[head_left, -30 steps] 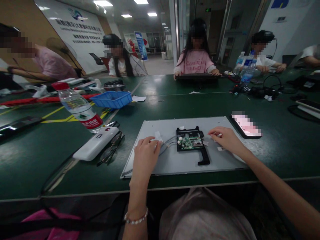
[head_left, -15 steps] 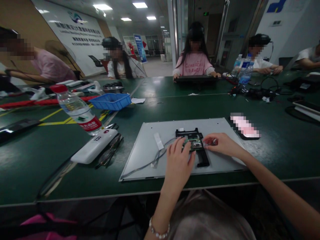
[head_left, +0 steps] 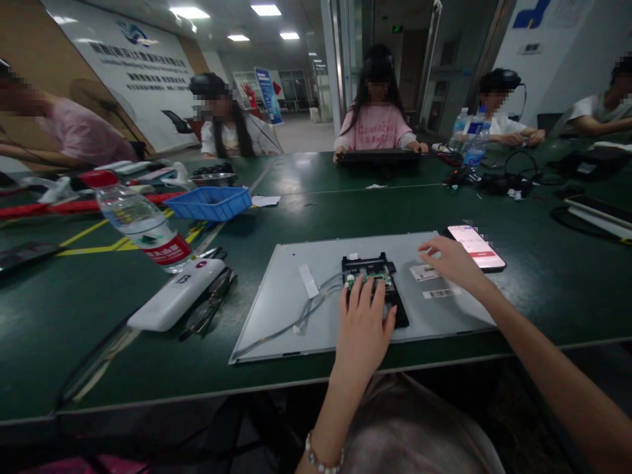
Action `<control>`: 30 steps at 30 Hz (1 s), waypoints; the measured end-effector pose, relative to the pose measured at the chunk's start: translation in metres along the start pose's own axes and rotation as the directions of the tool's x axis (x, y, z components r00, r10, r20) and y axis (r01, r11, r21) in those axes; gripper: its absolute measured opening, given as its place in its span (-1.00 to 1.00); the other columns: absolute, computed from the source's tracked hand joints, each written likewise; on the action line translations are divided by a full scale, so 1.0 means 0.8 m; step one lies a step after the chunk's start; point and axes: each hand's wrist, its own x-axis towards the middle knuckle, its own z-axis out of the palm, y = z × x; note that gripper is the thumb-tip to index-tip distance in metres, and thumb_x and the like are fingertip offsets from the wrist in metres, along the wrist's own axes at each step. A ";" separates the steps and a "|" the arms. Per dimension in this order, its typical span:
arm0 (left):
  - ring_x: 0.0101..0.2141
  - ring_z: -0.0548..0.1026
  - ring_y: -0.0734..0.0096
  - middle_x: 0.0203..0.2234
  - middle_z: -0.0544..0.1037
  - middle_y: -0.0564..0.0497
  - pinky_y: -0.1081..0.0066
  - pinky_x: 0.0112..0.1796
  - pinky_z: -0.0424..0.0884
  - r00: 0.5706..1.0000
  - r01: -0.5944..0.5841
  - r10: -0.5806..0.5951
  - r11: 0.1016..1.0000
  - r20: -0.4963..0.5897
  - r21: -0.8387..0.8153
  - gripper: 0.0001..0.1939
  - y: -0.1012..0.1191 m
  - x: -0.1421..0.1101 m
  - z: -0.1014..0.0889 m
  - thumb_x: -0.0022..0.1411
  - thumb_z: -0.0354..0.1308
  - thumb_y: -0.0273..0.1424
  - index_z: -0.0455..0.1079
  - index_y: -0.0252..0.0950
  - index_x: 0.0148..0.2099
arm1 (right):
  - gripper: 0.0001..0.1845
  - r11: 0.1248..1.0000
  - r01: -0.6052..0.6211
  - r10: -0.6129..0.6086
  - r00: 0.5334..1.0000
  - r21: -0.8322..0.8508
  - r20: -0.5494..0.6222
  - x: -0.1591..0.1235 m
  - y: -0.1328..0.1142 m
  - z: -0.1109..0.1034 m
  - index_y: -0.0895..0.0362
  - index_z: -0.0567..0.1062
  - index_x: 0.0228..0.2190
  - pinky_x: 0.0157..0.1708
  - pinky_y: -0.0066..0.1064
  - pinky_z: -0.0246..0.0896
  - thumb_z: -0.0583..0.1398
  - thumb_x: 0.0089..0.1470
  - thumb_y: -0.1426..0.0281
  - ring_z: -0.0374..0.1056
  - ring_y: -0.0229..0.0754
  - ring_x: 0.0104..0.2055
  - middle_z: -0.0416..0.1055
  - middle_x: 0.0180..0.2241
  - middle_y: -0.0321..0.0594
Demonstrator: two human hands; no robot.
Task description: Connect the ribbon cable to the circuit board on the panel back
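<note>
A flat grey metal panel lies on the green table before me. On its middle sits a black plastic bracket with a green circuit board in it. My left hand rests over the board and bracket, fingers spread, hiding part of both. A grey cable runs from the board to the panel's lower left corner. Above the panel's right side is my right hand, its fingers apart and nothing visible in them. Close beneath it are a printed label and a barcode label.
A lit phone lies just beyond the panel's right corner. To the left are a water bottle, a white power bank, folded glasses and a blue tray. Several people sit around the table.
My right hand has left the bracket's right edge and moved right and up toward the phone. My left hand's fingers now lie lower over the board. The camera view has shifted slightly.
</note>
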 end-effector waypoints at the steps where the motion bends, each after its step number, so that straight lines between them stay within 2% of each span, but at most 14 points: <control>1: 0.23 0.14 0.07 0.15 0.31 -0.14 -0.04 0.19 0.07 1.000 -0.004 0.004 1.000 0.000 0.003 -0.56 0.000 0.000 0.000 0.35 -0.07 -0.28 0.16 -0.27 0.23 | -0.77 0.999 0.038 -0.038 0.999 -0.007 -0.004 0.006 -0.008 -0.003 0.14 0.54 -0.24 -0.22 -0.26 0.29 0.14 0.09 0.35 0.42 -0.11 -0.26 0.48 -0.21 -0.10; 4: 0.22 0.14 0.07 0.15 0.31 -0.14 -0.04 0.18 0.07 1.000 -0.009 0.009 1.000 -0.005 0.013 -0.56 0.000 -0.001 0.001 0.35 -0.08 -0.28 0.16 -0.28 0.23 | -0.75 0.978 0.211 -0.210 0.974 -0.001 0.081 0.031 -0.047 -0.008 0.12 0.54 -0.20 -0.14 -0.24 0.26 0.14 0.11 0.34 0.39 -0.06 -0.17 0.48 -0.21 -0.10; 8: 0.22 0.15 0.08 0.16 0.30 -0.14 -0.03 0.19 0.06 1.000 0.002 -0.002 1.000 -0.004 0.026 -0.56 0.000 -0.001 0.001 0.35 -0.09 -0.29 0.17 -0.30 0.22 | -0.74 0.904 0.416 -0.428 0.877 0.100 0.220 0.067 -0.099 0.011 0.08 0.55 -0.17 -0.10 -0.28 0.22 0.17 0.09 0.36 0.37 -0.08 -0.11 0.48 -0.18 -0.11; 10: 0.22 0.15 0.08 0.16 0.31 -0.14 -0.03 0.19 0.07 1.000 0.004 -0.004 1.000 -0.006 0.031 -0.56 0.000 -0.001 0.002 0.35 -0.08 -0.29 0.17 -0.30 0.22 | -0.74 0.880 0.453 -0.476 0.840 0.144 0.261 0.081 -0.113 0.029 0.08 0.56 -0.18 -0.11 -0.31 0.22 0.20 0.07 0.34 0.38 -0.09 -0.13 0.49 -0.21 -0.13; 12: 0.22 0.15 0.08 0.16 0.31 -0.14 -0.04 0.18 0.08 1.000 -0.001 0.001 1.000 -0.010 0.031 -0.57 -0.001 -0.002 0.002 0.35 -0.08 -0.29 0.17 -0.29 0.22 | -0.75 0.878 0.451 -0.478 0.829 0.159 0.290 0.092 -0.119 0.048 0.08 0.58 -0.20 -0.16 -0.34 0.22 0.23 0.05 0.32 0.39 -0.10 -0.18 0.51 -0.24 -0.14; 16: 0.22 0.14 0.07 0.16 0.31 -0.14 -0.05 0.18 0.08 1.000 -0.007 0.007 1.000 -0.010 0.030 -0.56 0.000 -0.004 0.002 0.35 -0.08 -0.29 0.17 -0.28 0.22 | -0.78 0.887 0.433 -0.462 0.835 0.159 0.300 0.103 -0.117 0.073 0.08 0.60 -0.25 -0.27 -0.40 0.22 0.21 0.07 0.32 0.41 -0.14 -0.26 0.53 -0.32 -0.17; 19: 0.23 0.13 0.08 0.17 0.30 -0.13 -0.04 0.19 0.07 1.000 0.000 0.001 0.999 -0.001 0.039 -0.56 0.001 -0.004 0.002 0.36 -0.09 -0.28 0.16 -0.28 0.23 | -0.79 0.892 0.437 -0.452 0.847 0.117 0.281 0.105 -0.114 0.075 0.08 0.61 -0.26 -0.26 -0.40 0.22 0.17 0.11 0.36 0.42 -0.14 -0.26 0.54 -0.34 -0.18; 24: 0.23 0.13 0.08 0.17 0.30 -0.13 -0.04 0.19 0.07 1.000 -0.003 0.003 0.999 0.007 0.036 -0.55 0.001 -0.003 0.001 0.36 -0.10 -0.28 0.15 -0.28 0.24 | -0.76 0.914 0.405 -0.394 0.898 -0.021 0.194 0.101 -0.099 0.045 0.10 0.60 -0.26 -0.16 -0.34 0.23 0.12 0.15 0.43 0.42 -0.10 -0.17 0.54 -0.23 -0.14; 27: 0.23 0.13 0.07 0.17 0.30 -0.14 -0.04 0.18 0.09 1.000 -0.010 0.011 1.000 -0.003 0.023 -0.55 0.001 -0.003 0.000 0.36 -0.10 -0.28 0.15 -0.28 0.24 | -0.74 0.918 0.378 -0.358 0.919 -0.116 0.162 0.088 -0.074 0.017 0.10 0.58 -0.24 -0.14 -0.29 0.25 0.10 0.16 0.40 0.41 -0.06 -0.14 0.52 -0.19 -0.13; 30: 0.23 0.13 0.07 0.16 0.30 -0.13 -0.05 0.18 0.07 1.000 -0.011 0.011 1.000 -0.005 0.017 -0.54 0.000 -0.004 0.000 0.36 -0.10 -0.28 0.14 -0.27 0.25 | -0.76 0.923 0.344 -0.308 0.930 -0.176 0.200 0.067 -0.040 0.002 0.09 0.59 -0.28 -0.13 -0.26 0.26 0.10 0.14 0.43 0.41 -0.05 -0.15 0.51 -0.20 -0.12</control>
